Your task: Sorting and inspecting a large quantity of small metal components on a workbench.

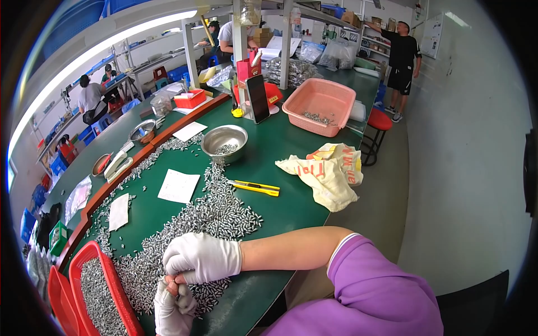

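My right hand (204, 259), in a white glove, reaches in from the right over a heap of small silvery metal pins (196, 221). Below it is my left hand (172, 313), gloved in white with bare fingertips. The fingertips of both hands meet in a pinch just above the heap. Whatever lies between them is too small or hidden to make out. Left of the hands stands a red plastic basket (124, 297) filled with the same pins, with another red basket (59, 291) partly behind it.
Beyond the heap are a steel bowl (224, 134) with some pins, a yellow box cutter (255, 188), paper slips (179, 186), a cloth bag (328, 176), a pink basket (319, 95) and a phone (257, 99). A wooden strip (154, 147) edges the green table. Other people are farther off.
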{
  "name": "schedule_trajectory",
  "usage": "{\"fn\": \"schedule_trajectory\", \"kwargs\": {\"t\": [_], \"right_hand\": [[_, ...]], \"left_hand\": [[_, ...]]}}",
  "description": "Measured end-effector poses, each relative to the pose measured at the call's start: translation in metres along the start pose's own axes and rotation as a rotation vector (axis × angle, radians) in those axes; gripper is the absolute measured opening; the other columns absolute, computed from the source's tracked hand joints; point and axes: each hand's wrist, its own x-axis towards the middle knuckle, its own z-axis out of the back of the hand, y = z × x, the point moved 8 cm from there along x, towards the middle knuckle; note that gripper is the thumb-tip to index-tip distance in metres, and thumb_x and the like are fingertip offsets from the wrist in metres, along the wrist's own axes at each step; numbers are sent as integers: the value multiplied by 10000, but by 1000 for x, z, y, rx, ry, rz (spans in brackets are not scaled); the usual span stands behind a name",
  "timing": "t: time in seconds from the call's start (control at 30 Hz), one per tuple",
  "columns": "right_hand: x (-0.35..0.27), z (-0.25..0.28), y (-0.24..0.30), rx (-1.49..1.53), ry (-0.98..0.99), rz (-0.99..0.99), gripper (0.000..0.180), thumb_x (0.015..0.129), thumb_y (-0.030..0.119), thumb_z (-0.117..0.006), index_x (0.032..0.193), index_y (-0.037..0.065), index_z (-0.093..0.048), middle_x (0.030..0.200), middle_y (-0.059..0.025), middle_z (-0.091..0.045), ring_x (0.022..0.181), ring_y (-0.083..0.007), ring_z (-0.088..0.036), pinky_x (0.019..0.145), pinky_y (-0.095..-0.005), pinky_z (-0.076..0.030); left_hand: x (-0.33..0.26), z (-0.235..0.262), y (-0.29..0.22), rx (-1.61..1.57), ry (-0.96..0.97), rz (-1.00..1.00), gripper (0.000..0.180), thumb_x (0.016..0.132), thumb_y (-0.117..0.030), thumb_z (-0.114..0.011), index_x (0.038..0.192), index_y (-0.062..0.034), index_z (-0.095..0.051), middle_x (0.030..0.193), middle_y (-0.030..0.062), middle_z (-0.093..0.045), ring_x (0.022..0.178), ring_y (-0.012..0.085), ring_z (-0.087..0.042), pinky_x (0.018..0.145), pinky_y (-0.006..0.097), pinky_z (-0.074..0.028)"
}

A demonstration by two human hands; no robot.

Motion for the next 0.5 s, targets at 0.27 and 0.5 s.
{"fn": "schedule_trajectory", "kwargs": {"t": [0.27,0.5], "right_hand": [[-1,-1,-1,-5,1,-9,205,699,139,-739,858,65,-634,930,-84,-624,861,-298,-611,750,-386,-508],[-1,0,-1,-8,2,-9,185,700,132,-735,846,68,-640,922,-80,-625,856,-289,-613,750,-382,-508]], "left_hand": [[0,2,1,10,-18,-1,203,895,-309,-632,1012,-189,-516,734,-95,-479,491,23,-329,434,171,-257],[0,4,2,-7,-31,9,188,898,-309,-630,992,-180,-532,748,-96,-502,494,20,-325,431,166,-254]]}}
